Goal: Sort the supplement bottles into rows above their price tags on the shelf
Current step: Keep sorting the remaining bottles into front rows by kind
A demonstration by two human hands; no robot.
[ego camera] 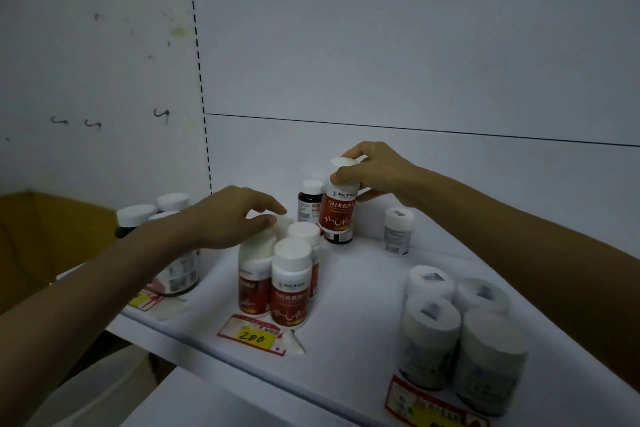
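Behind the red row (pixel 289 291), your right hand (pixel 374 173) grips a bottle (pixel 337 211); set it upright, label forward. Your left hand (pixel 225 218) touches caps (pixel 292 250), grip unclear.

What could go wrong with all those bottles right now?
The right hand holds a red bottle right beside the brown bottle; a nudge could tip that one.
The left hand reaches over the packed red bottles; a bump might topple several.
The white bottles stand near the front edge of the shelf and could fall off if knocked.
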